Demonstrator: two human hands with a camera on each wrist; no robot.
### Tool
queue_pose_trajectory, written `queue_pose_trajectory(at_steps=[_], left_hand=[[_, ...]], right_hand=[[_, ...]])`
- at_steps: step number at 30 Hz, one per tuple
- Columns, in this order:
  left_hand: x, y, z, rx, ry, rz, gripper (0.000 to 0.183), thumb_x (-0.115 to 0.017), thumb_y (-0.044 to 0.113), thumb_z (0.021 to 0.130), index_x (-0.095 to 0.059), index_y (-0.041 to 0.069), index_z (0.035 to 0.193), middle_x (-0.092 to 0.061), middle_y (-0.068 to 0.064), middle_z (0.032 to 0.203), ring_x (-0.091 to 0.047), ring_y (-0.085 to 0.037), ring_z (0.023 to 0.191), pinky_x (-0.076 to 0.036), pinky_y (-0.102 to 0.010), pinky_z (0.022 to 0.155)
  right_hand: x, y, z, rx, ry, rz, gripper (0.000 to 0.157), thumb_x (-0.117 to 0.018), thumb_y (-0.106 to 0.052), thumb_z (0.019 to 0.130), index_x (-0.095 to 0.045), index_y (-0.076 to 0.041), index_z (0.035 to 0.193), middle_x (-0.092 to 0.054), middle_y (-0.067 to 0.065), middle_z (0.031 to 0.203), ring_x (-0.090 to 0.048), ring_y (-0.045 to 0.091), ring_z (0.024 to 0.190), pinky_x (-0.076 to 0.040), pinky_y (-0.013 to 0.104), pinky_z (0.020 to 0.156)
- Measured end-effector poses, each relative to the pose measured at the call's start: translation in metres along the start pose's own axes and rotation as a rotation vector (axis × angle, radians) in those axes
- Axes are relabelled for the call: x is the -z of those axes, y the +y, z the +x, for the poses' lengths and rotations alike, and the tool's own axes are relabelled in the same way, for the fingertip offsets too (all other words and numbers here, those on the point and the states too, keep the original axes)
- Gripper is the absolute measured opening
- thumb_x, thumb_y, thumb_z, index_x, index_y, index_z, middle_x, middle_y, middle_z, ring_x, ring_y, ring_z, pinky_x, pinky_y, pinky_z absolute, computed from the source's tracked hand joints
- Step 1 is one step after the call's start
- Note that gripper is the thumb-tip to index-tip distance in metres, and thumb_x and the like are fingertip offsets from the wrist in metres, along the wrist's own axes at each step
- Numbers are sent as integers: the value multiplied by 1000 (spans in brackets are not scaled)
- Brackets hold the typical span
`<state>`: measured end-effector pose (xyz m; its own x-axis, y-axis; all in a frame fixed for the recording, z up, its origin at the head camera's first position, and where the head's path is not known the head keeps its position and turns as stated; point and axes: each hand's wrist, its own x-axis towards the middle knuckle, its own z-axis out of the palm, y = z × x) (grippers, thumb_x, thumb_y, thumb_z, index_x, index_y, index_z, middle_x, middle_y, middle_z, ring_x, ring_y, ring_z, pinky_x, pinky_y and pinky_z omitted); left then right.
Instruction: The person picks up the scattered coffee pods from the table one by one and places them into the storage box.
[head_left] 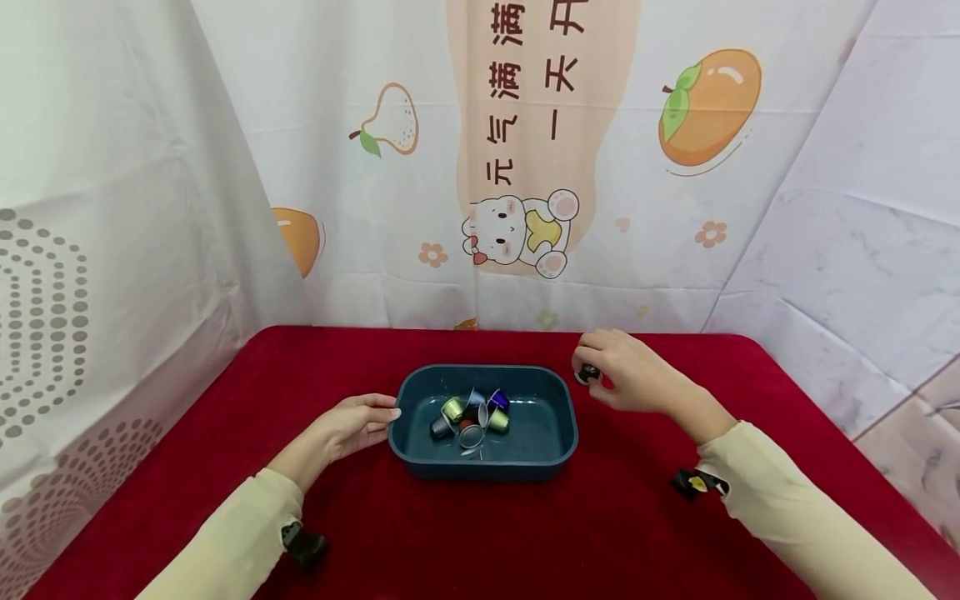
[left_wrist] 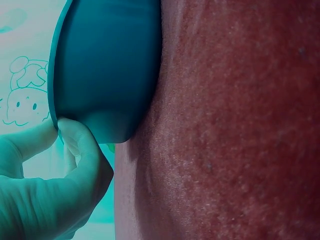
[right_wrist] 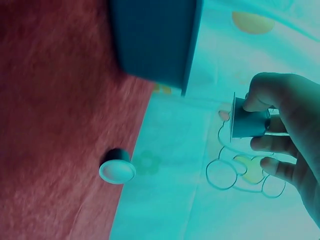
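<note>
My left hand [head_left: 351, 428] pinches the left rim of a dark blue plastic basin [head_left: 543, 433], thumb on top and fingers beneath the lip. In the right wrist view, my right hand [head_left: 628, 373] holds a dark coffee capsule [right_wrist: 250, 124] between thumb and fingers, above the table and just beyond the basin's right end. Another coffee capsule [right_wrist: 117, 171] lies on the cloth under that hand, its pale lid facing the camera. Inside the basin, several capsules sit in a loose heap, among them a light green capsule [head_left: 453, 409] and a deep blue capsule [head_left: 498, 400].
A red cloth [head_left: 480, 542] covers the table. Behind it hangs a white curtain [head_left: 405, 242] printed with fruit and a cartoon animal, with more pale sheeting at both sides. Black wrist cameras are strapped near both sleeves.
</note>
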<state>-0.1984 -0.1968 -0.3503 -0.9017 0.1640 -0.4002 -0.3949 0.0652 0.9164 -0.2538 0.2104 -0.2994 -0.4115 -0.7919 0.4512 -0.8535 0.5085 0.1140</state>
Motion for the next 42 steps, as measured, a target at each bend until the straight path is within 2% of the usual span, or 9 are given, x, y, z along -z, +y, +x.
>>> queue_pose_trajectory(at_steps=[5,10,16,28,37,42], left_hand=[[1,1,0,-1,3,3,51,-59,11,94,-37,-8,136,-64,0,98,-65,-7,84,-55,-21,79],[0,3,-1,-4,2,10,50,-60,11,93,-38,-8,135,-64,1,97,-65,-7,84,-56,-21,79],[-1,5,-3,-4,1,11,50,-60,11,93,-39,-7,134,-63,0,98,-65,-7,84,-55,-22,80],[-3,5,-4,-14,-4,18,50,-59,10,94,-37,-8,135,-63,-1,99,-64,-7,84,-55,-22,80],[-2,0,-1,-11,-8,12,51,-58,10,94,-35,-9,136,-63,-1,99,-64,-7,85,-54,-20,79],[-2,-1,-2,-9,15,14,51,-59,9,93,-36,-9,135,-62,-2,100,-64,-7,85,-55,-22,80]], right_hand=[[-1,-9,4,19,-6,-10,28,-78,-11,64,-62,-16,86,-59,-4,86,-51,7,79,-47,28,71],[-2,-16,6,14,-48,-1,28,-80,-13,65,-63,-18,87,-60,-5,88,-51,7,80,-49,27,73],[3,-22,9,-20,-161,48,31,-82,-17,65,-61,-20,86,-59,-7,87,-49,4,78,-47,26,71],[10,-32,20,-81,-330,174,23,-79,-14,72,-61,-20,86,-57,-6,83,-47,2,73,-45,19,65],[18,-38,38,-132,-490,240,20,-76,-9,73,-61,-18,82,-57,-4,82,-46,5,71,-44,18,61],[20,-42,50,-159,-583,237,20,-77,-8,73,-62,-18,81,-57,-4,80,-47,6,70,-44,18,59]])
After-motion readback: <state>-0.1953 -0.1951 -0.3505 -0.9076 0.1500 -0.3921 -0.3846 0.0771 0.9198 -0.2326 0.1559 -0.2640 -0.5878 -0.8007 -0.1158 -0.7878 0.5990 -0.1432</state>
